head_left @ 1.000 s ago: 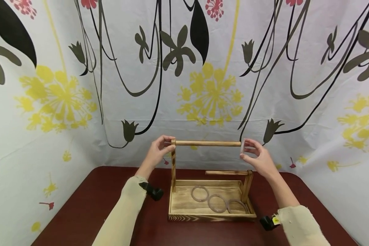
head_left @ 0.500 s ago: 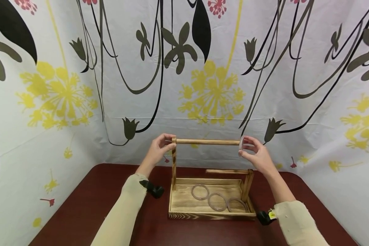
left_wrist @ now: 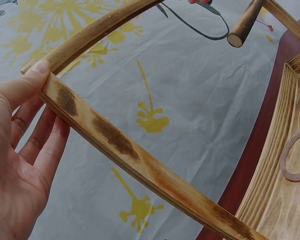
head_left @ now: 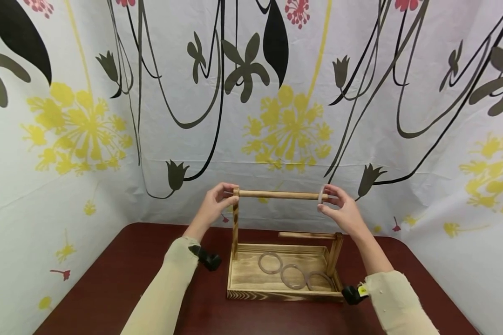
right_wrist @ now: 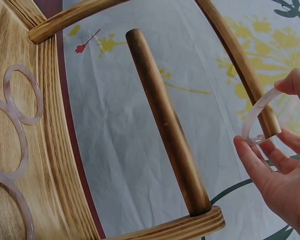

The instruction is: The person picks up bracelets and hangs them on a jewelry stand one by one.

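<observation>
A wooden bangle stand point(head_left: 285, 296) has a tray base, a tall post with a long upper rod point(head_left: 281, 194), and a short post with a lower rod point(head_left: 306, 235). My left hand point(head_left: 214, 204) grips the top of the tall post point(left_wrist: 115, 135), thumb over the joint. With fingertips and thumb, my right hand point(head_left: 343, 209) pinches a pale translucent bangle point(right_wrist: 257, 112), which encircles the upper rod near its free end. Inside the tray lie three similar bangles: one on the left point(head_left: 270, 263), one in the middle point(head_left: 293, 277) and one on the right point(head_left: 320, 281).
The stand rests on a dark red table point(head_left: 96, 279). Behind it hangs a white cloth point(head_left: 251, 139) printed with flowers and stems. The lower rod's free end point(left_wrist: 235, 40) points left, toward the tall post.
My right hand has moved left, bringing the bangle from just off the upper rod's free end to around it. The left hand keeps its grip on the post.
</observation>
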Motion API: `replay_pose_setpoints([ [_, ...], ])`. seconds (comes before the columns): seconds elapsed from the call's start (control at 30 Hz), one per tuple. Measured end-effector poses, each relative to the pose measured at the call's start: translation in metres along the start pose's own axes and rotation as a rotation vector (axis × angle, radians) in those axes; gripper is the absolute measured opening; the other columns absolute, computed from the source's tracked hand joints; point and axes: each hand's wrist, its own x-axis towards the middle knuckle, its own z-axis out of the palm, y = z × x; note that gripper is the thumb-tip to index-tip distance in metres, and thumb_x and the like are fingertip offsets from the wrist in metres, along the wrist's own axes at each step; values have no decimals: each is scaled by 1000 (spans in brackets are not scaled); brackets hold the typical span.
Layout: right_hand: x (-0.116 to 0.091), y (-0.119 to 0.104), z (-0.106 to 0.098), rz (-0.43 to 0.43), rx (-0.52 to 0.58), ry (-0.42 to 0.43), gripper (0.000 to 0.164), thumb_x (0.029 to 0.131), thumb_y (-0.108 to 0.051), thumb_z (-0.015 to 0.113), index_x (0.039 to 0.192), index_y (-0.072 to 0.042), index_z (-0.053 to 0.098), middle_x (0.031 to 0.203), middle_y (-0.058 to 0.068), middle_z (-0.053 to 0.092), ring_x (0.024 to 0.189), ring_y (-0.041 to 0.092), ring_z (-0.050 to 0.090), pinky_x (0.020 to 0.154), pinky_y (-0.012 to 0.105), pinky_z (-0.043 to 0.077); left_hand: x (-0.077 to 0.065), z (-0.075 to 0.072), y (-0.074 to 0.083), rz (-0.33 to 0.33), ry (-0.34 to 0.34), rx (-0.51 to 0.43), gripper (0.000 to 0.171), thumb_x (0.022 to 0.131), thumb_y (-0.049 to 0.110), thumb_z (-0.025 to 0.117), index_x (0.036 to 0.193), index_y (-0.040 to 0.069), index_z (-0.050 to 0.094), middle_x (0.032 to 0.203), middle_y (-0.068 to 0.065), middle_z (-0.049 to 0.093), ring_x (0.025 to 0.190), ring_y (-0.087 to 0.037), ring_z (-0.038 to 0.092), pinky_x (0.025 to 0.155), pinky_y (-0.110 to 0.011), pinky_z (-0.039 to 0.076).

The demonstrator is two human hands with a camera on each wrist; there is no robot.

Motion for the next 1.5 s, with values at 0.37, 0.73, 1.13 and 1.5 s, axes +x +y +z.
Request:
replay_pose_setpoints([
  [0.37,4,-3,3,19,86,-13,67,95,-15,67,153,-8,37,148,20,43,133,39,49,82,7,48,0,1,0,12,11,0,28,94,-1,64,120,-10,58,122,-29,60,96,-12,62,80,-18,54],
  [0.73,4,1,11,53,278,14,65,95,-9,66,151,0,36,129,-11,51,110,-7,55,87,10,50,6,-2,0,-22,-11,11,29,95,1,64,121,-9,58,120,-25,61,95,-12,63,80,-17,54],
  [1.13,6,3,26,123,545,21,74,95,-5,65,157,-2,24,123,-7,55,110,1,60,88,15,55,12,-2,3,-34,-4,-7,29,95,1,64,122,-8,58,124,-27,60,95,-9,62,79,-18,53],
  [1.5,9,6,35,177,649,12,75,96,-1,60,157,1,17,130,-2,50,114,3,56,90,16,55,12,-3,1,-57,11,-11,30,95,2,65,122,-7,58,112,3,64,93,-6,62,80,-19,54],
])
